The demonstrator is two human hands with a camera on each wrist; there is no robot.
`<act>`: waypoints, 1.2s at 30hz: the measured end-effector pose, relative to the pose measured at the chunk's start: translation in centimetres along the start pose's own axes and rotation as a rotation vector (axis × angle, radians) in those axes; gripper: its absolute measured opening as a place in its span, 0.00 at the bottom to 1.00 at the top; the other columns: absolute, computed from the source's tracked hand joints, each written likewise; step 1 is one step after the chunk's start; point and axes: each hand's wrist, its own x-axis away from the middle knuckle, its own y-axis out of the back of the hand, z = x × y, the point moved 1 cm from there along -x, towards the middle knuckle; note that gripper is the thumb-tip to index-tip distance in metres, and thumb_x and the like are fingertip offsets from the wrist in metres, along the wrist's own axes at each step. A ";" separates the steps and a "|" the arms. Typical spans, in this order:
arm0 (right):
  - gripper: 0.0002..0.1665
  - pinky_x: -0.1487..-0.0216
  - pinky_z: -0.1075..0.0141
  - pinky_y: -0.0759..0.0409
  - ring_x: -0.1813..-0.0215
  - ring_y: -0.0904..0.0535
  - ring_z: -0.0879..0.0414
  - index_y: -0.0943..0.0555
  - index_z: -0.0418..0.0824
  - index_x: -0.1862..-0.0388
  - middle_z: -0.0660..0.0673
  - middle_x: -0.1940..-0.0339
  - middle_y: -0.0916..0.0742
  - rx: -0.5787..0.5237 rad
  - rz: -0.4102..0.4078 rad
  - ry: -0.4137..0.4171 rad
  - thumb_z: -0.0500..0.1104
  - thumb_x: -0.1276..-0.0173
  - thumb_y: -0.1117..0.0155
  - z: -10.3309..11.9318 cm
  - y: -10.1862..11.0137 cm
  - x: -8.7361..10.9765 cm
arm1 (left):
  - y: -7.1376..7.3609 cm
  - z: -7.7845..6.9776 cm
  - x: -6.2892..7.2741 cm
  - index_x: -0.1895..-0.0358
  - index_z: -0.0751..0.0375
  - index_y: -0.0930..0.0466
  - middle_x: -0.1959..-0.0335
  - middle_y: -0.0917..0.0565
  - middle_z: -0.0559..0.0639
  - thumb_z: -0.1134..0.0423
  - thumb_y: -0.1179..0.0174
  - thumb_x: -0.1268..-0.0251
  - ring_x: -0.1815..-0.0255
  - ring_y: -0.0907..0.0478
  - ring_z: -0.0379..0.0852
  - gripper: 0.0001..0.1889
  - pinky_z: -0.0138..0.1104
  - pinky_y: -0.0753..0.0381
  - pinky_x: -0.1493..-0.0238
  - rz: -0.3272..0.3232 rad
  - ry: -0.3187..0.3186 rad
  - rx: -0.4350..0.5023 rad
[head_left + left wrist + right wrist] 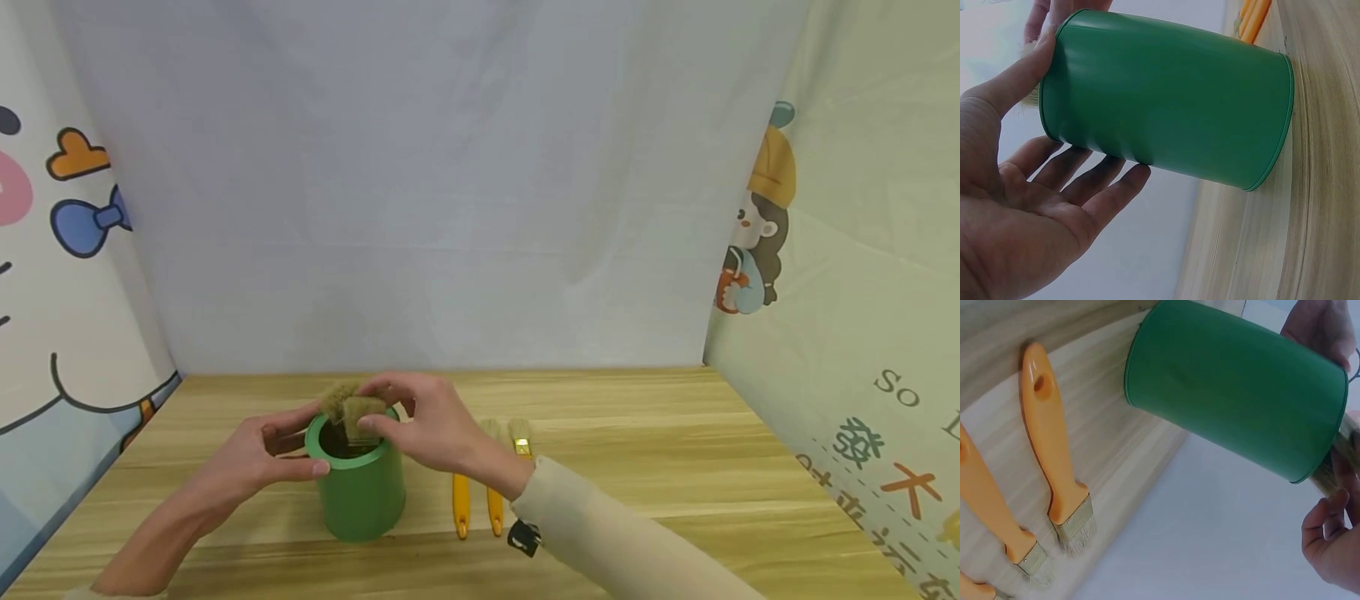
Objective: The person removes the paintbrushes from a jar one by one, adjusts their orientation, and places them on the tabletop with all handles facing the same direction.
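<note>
A: Head?
B: Lower left: my right hand [427, 429] pinches a tan bristly block [363, 410] at the smooth green cylindrical can's [363, 500] mouth; can's axis upright. Right's nearer.
A: Left wrist?
B: Left hand [1035, 215] grips the can, thumb opposite fingers.
A: Right wrist?
B: Bristles right edge; orange-handled brushes [1050, 437] left.

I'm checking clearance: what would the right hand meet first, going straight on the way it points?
Probably the tan bristle tuft beside the one the right hand pinches, at the mouth of the green cylindrical container; depth is unclear.
</note>
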 end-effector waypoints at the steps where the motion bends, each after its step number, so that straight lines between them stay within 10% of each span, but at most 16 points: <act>1: 0.17 0.70 0.71 0.33 0.67 0.24 0.64 0.14 0.41 0.40 0.49 0.47 0.10 -0.006 0.011 0.006 0.40 0.25 0.27 -0.1 0.0 -0.2 | 0.0 0.0 0.0 0.16 0.68 0.47 0.19 0.41 0.69 0.62 0.30 0.29 0.23 0.40 0.75 0.46 0.51 0.19 0.37 0.000 0.000 0.000; 9: 0.23 0.66 0.73 0.22 0.62 0.16 0.71 0.17 0.46 0.37 0.52 0.51 0.09 -0.036 0.013 -0.024 0.45 0.29 0.24 -1.1 -0.3 -0.6 | 0.0 0.0 0.0 0.16 0.71 0.49 0.18 0.44 0.70 0.62 0.29 0.29 0.22 0.40 0.75 0.47 0.50 0.18 0.38 -0.003 0.009 -0.003; 14: 0.27 0.72 0.71 0.32 0.78 0.28 0.62 0.25 0.46 0.39 0.53 0.64 0.09 -0.003 0.013 0.010 0.46 0.31 0.22 -1.7 -0.5 -0.3 | -0.1 -0.2 0.0 0.17 0.72 0.49 0.18 0.44 0.71 0.62 0.29 0.29 0.23 0.40 0.75 0.47 0.50 0.18 0.37 -0.009 0.011 -0.010; 36: 0.26 0.73 0.71 0.34 0.80 0.34 0.61 0.22 0.45 0.36 0.49 0.63 0.09 -0.070 0.018 0.064 0.36 0.29 0.25 -2.1 -0.3 0.3 | 0.0 -0.3 0.0 0.16 0.71 0.49 0.19 0.43 0.72 0.62 0.30 0.29 0.23 0.40 0.76 0.47 0.51 0.18 0.37 0.001 0.003 -0.011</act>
